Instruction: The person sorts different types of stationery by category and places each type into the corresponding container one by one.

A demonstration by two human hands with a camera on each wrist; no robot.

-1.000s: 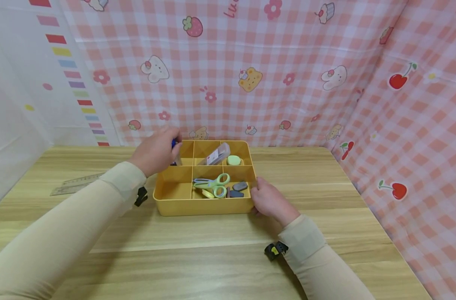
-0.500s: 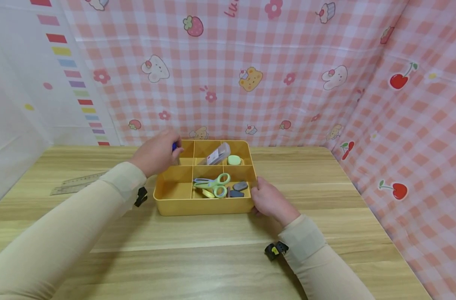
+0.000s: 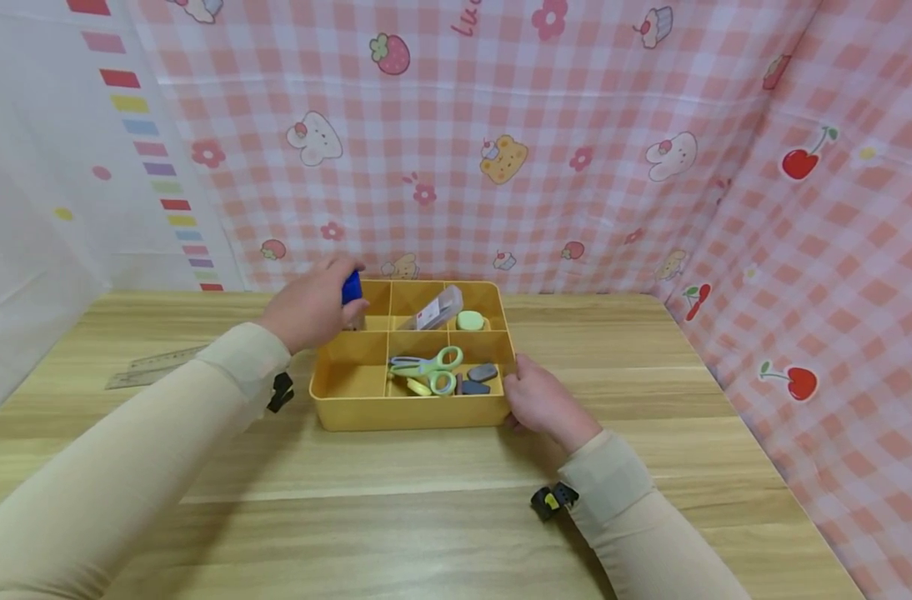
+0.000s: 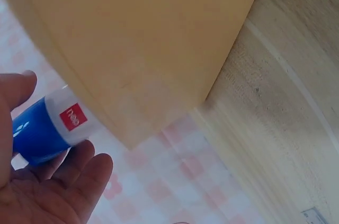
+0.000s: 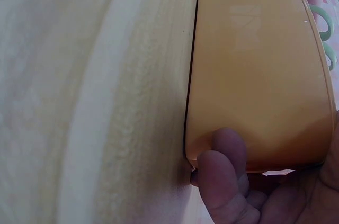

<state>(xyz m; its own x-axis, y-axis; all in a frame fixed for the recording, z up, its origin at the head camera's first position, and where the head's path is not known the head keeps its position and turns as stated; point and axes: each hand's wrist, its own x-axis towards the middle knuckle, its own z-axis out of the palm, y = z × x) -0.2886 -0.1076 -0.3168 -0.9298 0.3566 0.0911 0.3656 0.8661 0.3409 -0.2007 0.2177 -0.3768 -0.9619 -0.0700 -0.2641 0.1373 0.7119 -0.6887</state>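
A yellow divided tray stands on the wooden table. My left hand is at its back left compartment and grips a glue stick with a blue end and a white body bearing a red label. In the head view, the hand hides part of the glue stick. My right hand holds the tray's right side near the front corner, its fingertips curled against the yellow wall in the right wrist view. Green-handled scissors lie in the front middle compartment.
A clear plastic case leans in the back middle compartment. Behind the dark erasers at front right is a pale green rounded item. Transparent rulers lie left of the tray. A pink checked cloth hangs behind.
More of the glue stick's blue end shows between the left thumb and fingers, and it has come up slightly. The right hand stays at the tray's corner.
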